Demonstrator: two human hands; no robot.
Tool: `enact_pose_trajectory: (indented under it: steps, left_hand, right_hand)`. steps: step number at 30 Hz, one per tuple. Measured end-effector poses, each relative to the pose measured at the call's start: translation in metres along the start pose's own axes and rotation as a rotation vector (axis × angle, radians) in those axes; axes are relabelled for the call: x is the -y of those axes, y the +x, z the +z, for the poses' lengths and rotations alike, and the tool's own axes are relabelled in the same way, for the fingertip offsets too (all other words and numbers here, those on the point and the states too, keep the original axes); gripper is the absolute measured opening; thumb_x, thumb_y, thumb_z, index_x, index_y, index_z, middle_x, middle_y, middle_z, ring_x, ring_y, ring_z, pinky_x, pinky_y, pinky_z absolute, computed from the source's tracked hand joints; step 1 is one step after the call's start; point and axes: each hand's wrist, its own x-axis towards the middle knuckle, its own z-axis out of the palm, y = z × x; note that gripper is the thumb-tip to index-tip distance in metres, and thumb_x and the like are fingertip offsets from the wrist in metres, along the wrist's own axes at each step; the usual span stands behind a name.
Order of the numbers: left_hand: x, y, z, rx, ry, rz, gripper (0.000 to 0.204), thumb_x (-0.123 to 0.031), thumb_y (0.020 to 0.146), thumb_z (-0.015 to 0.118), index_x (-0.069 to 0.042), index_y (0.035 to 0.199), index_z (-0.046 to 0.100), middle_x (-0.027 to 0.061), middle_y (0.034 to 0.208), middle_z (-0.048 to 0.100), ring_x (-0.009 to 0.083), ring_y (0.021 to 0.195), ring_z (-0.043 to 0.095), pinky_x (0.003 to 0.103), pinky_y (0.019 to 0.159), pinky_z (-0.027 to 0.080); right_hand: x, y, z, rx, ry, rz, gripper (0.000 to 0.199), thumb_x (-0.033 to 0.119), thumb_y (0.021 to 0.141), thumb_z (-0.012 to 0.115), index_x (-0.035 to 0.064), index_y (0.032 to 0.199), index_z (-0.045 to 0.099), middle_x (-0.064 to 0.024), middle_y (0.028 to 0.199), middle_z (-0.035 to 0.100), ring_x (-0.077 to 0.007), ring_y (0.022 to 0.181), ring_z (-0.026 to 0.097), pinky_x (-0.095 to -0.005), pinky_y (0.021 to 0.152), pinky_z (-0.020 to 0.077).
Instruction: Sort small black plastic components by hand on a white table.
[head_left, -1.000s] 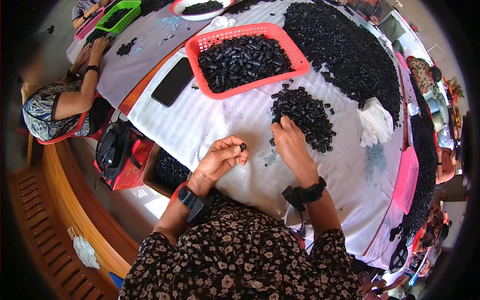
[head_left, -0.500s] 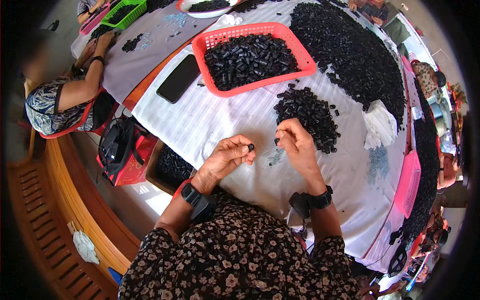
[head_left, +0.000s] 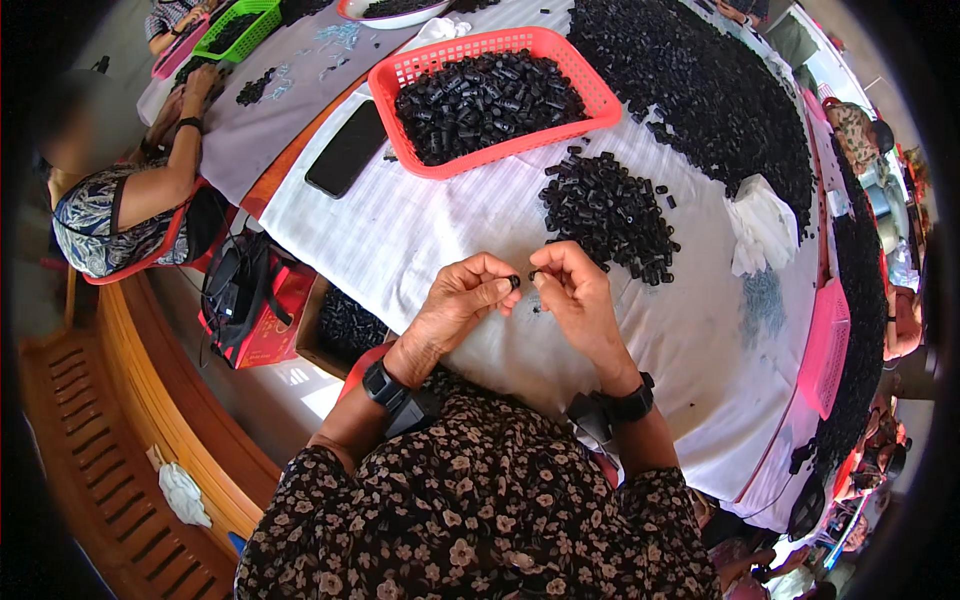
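Between the thumb and fingers of my left hand (head_left: 458,300) is a small black cylindrical piece (head_left: 514,282). My right hand (head_left: 582,305), fingers pinched together, faces it a short gap away with a tiny dark piece (head_left: 535,276) at its fingertips; the kind is too small to make out. Both hands are over the white tablecloth (head_left: 420,235). Just beyond my right hand lies a loose pile of small black cylindrical pieces (head_left: 612,215). A red plastic basket (head_left: 455,168) farther back is heaped with similar pieces.
A black phone (head_left: 345,150) lies left of the basket. A large spread of black pieces (head_left: 690,90) covers the far right, near crumpled white tissue (head_left: 762,225) and a pink basket (head_left: 825,350). A box of black pieces (head_left: 348,325) stands below the left edge. Another person (head_left: 130,210) sits at left.
My hands have come closer together, the right one moving left toward the piece in my left hand. The whole view has shifted slightly.
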Motion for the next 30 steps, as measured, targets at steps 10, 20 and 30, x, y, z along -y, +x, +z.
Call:
enact_pose_trajectory:
  steps: [10,20,30]
  left_hand:
    - [-0.004,0.001,0.013,-0.063,0.273,0.053,0.014,-0.008,0.088,0.061,0.002,0.098,0.060,0.0058,0.085,0.064,0.0096,0.072,0.056,0.024,0.068,0.047]
    - [-0.002,0.000,0.020,-0.092,0.527,0.117,0.009,-0.004,0.087,0.061,0.002,0.092,0.058,0.0040,0.081,0.063,0.0077,0.072,0.055,0.022,0.067,0.046]
    - [0.010,-0.001,0.015,-0.249,0.514,0.116,0.007,0.006,0.082,0.060,-0.001,0.081,0.061,0.0001,0.080,0.063,0.0064,0.072,0.056,0.021,0.068,0.046]
  right_hand:
    - [0.005,-0.008,0.003,0.042,-0.136,-0.111,0.010,-0.002,0.086,0.051,0.0022,0.095,0.052,-0.0045,0.074,0.056,-0.0086,0.065,0.054,-0.0250,0.057,0.0438]
    - [0.012,-0.010,0.007,0.064,-0.727,-0.412,0.019,-0.001,0.081,0.053,0.0015,0.098,0.047,-0.0151,0.080,0.053,-0.0321,0.074,0.057,-0.0386,0.062,0.0468]
    - [0.000,-0.014,0.028,-0.028,-1.179,-0.543,0.034,0.009,0.078,0.054,-0.0039,0.107,0.043,-0.0108,0.077,0.054,-0.0231,0.075,0.056,-0.0309,0.060,0.0460]
